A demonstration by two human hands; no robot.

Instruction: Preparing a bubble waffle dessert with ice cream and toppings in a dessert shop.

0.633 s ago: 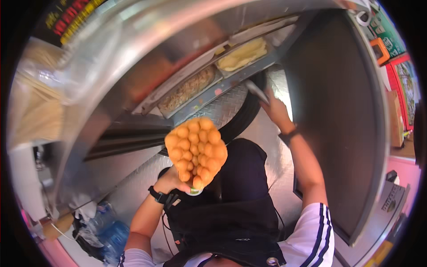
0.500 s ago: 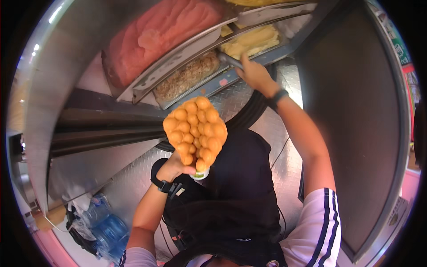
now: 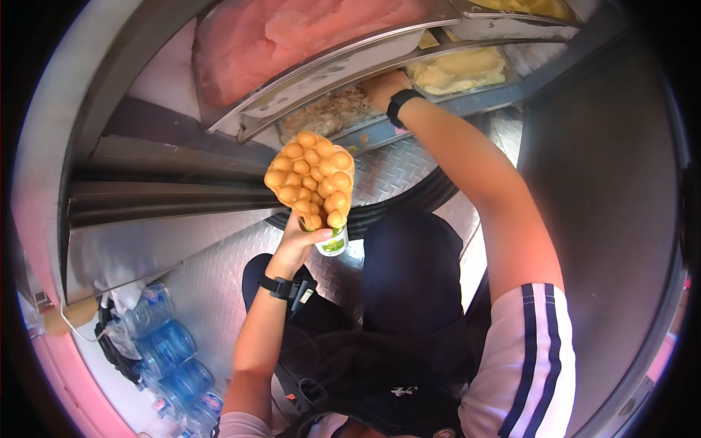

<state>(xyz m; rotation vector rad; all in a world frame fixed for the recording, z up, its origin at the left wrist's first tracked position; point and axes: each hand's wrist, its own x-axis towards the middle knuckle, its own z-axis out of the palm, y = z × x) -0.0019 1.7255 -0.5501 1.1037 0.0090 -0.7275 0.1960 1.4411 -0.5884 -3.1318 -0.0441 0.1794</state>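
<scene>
My left hand [image 3: 298,241] grips a small white cup with a green print [image 3: 332,247], holding a golden bubble waffle [image 3: 310,175] upright in it. My right hand [image 3: 383,89] reaches into the upper food case, between a tub of speckled beige food [image 3: 321,113] and a tub of pale yellow food [image 3: 456,69]; its fingers and whatever they hold are hidden. A larger tub of pink food [image 3: 307,29] sits higher up.
A steel case wall [image 3: 131,241] lies at left and a dark open panel [image 3: 599,233] at right. Several blue plastic bottles [image 3: 164,343] stand at lower left. A coiled black hose [image 3: 398,204] lies on the diamond-plate floor [image 3: 212,285] beyond my knees.
My right hand, earlier seen with a grey metal tool, has moved up and left into the case. My left hand has raised the waffle cup slightly. The view shows more upper tubs.
</scene>
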